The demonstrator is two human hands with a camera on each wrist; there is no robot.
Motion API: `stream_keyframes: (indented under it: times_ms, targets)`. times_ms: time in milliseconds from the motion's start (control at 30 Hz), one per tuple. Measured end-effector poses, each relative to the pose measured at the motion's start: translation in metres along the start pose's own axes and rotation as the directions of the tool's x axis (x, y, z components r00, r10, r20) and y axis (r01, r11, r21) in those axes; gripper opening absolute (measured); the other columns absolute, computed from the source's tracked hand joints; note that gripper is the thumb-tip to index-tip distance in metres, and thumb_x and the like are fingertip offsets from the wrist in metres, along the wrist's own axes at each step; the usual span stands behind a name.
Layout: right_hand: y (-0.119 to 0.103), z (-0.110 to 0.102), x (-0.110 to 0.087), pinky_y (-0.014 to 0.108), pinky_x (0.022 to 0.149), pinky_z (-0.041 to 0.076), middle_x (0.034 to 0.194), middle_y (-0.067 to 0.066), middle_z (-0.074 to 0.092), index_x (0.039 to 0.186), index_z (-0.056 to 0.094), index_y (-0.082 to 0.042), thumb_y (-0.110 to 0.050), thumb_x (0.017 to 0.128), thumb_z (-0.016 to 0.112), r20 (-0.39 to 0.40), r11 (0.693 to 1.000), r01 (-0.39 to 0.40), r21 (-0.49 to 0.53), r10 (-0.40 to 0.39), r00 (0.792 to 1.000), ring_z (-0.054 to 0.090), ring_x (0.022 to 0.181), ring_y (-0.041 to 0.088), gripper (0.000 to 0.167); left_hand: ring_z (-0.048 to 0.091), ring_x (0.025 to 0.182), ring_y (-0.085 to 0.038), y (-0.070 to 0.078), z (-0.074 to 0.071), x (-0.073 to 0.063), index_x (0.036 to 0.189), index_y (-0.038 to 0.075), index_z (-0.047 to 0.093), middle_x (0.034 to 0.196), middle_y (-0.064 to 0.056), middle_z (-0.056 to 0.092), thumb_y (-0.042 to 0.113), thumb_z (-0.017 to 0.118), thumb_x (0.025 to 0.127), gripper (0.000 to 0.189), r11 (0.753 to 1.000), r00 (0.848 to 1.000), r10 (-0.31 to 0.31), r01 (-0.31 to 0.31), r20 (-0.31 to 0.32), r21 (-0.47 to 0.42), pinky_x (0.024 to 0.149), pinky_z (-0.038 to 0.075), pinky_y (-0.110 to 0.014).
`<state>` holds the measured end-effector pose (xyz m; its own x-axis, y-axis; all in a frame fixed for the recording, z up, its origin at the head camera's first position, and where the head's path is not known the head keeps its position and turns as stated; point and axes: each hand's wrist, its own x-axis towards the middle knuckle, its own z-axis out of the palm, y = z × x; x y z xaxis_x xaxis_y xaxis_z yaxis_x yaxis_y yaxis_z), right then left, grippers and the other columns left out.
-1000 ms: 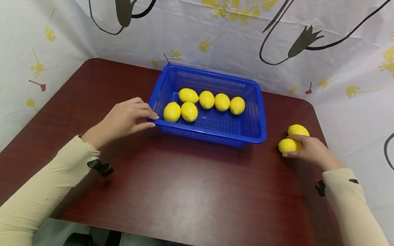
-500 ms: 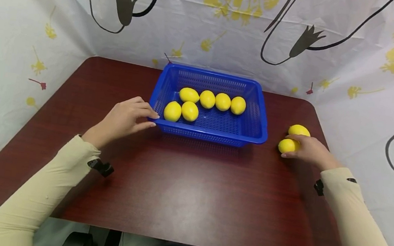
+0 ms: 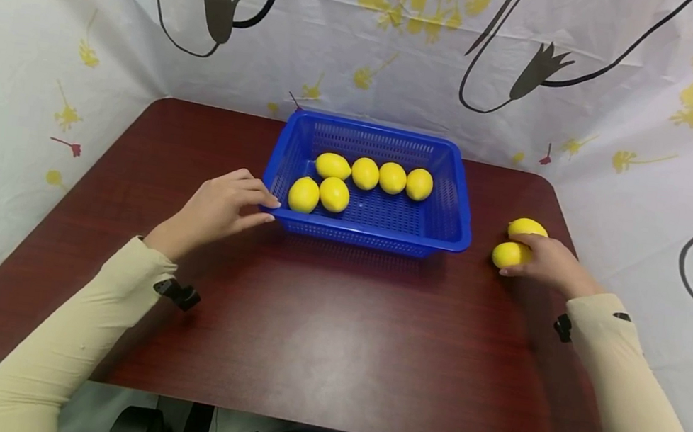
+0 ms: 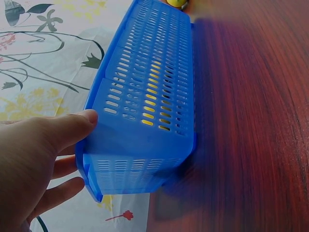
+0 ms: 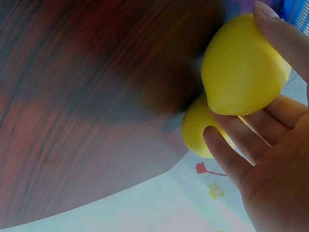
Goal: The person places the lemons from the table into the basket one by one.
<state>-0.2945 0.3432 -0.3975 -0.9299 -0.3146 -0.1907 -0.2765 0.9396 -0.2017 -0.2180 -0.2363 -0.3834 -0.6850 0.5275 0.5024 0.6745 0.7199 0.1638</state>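
A blue plastic basket (image 3: 376, 236) with slotted walls stands at the back of the table, and several yellow lemons (image 3: 334, 195) lie inside it. My left hand (image 3: 215, 212) pinches its front left corner; in the left wrist view the thumb (image 4: 79, 126) lies on the rim, with fingers on the other side. To the right of the basket, my right hand (image 3: 549, 264) holds a lemon (image 5: 244, 67) between thumb and fingers. Just behind sits a second lemon (image 3: 528, 227), close to the fingers and partly hidden by the held one in the right wrist view.
The dark red-brown wooden table (image 3: 319, 341) has rounded corners. A white cloth (image 3: 395, 72) with printed flowers hangs behind and at both sides. Small black devices (image 3: 178, 294) are strapped to both wrists over pale sleeves. Part of a dark chair shows below the front edge.
Almost nothing differs. The whole view has shifted very slightly, while both hands, the basket and the lemons keep nearly the same places.
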Motion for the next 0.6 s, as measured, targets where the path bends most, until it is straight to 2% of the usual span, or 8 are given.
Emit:
stream_keyframes:
  times_ms: [367, 600]
  targets:
    - [0.0020, 0.0004, -0.0031, 0.061, 0.093, 0.045, 0.127, 0.032, 0.058, 0.138, 0.050, 0.004, -0.041, 0.078, 0.082, -0.005, 1.000, 0.002, 0.018, -0.002, 1.000, 0.056, 0.104, 0.044, 0.081, 0.058, 0.090, -0.017, 0.0012, -0.0008, 0.0008, 0.102, 0.016, 0.078, 0.098, 0.002, 0.075, 0.028, 0.081, 0.081, 0.024, 1.000, 1.000, 0.000, 0.000, 0.000, -0.001, 0.072, 0.055, -0.036]
    - [0.0043, 0.0011, -0.0025, 0.062, 0.094, 0.044, 0.131, 0.031, 0.057, 0.139, 0.050, 0.002, -0.042, 0.079, 0.081, -0.003, 1.000, -0.008, 0.012, 0.008, 1.000, 0.056, 0.106, 0.045, 0.081, 0.058, 0.090, -0.017, 0.0019, -0.0016, 0.0012, 0.102, 0.017, 0.078, 0.099, 0.003, 0.075, 0.030, 0.080, 0.083, 0.023, 1.000, 1.000, -0.006, 0.006, 0.009, 0.005, 0.072, 0.055, -0.035]
